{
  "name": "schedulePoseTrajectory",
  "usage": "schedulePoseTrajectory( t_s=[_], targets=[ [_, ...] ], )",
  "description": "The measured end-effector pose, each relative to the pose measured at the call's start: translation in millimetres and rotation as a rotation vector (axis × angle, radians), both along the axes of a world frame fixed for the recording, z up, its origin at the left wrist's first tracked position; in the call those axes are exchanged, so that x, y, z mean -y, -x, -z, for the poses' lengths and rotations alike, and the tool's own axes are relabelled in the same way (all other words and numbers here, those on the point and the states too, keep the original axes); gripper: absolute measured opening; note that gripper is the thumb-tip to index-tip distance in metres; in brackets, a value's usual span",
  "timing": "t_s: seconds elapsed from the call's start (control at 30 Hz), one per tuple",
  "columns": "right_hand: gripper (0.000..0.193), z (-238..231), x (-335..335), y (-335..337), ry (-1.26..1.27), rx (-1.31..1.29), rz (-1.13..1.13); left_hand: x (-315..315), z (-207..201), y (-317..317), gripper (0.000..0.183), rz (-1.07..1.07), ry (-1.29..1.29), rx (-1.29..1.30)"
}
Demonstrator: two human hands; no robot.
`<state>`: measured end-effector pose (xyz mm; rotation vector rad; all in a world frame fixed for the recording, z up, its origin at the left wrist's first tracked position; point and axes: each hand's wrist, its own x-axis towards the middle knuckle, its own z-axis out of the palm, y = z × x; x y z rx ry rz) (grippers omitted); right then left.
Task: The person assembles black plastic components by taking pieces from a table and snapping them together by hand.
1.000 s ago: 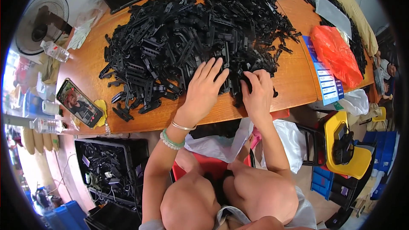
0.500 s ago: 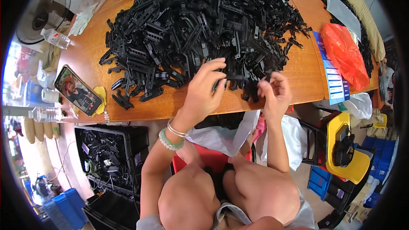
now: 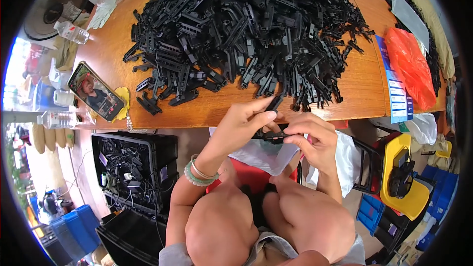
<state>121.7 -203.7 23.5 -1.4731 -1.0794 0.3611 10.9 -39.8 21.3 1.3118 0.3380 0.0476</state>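
Note:
My left hand [image 3: 246, 120] is closed at the table's front edge, pinching a slim black plastic piece [image 3: 277, 102] between thumb and fingers. Just to its right, my right hand [image 3: 315, 138] grips another black plastic piece [image 3: 272, 137] by its end; it reaches leftward below the left fingers. Whether the two pieces touch, I cannot tell. Beyond both hands a large heap of black plastic parts [image 3: 236, 34], long slotted ones and small ones mixed, spreads over the wooden table [image 3: 364, 98]. Below my hands, a white plastic bag [image 3: 268, 155] hangs above my lap.
A phone [image 3: 96, 91] leans at the table's left, near a plastic bottle [image 3: 72, 33] and a fan [image 3: 56, 5]. On the right lies a red plastic bag [image 3: 409, 69] by a blue printed sheet [image 3: 394, 93]. A black crate [image 3: 128, 167] of parts and a yellow chair [image 3: 406, 197] stand beside me.
Both hands have drawn back from the heap's front edge toward me and come closer together, each with a black piece. The view has shifted slightly.

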Motion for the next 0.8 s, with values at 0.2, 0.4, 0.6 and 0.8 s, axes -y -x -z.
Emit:
schedulePoseTrajectory(
  t_s=[0.2,0.4,0.6,0.8],
  targets=[
    [0.02,5,-2,5,0.015,0.094,0.016,13,-4,-2,0.029,0.0,0.086,-0.067],
    [0.022,14,-2,12,-0.007,0.19,0.159,18,2,7,0.027,0.011,-0.28,0.079],
    [0.024,15,6,16,0.003,0.061,0.177,25,0,14,0.039,-0.014,-0.717,0.216],
    [0.035,10,3,13,0.078,0.143,0.181,21,1,16,0.033,0.005,-0.779,0.277]
  ],
)
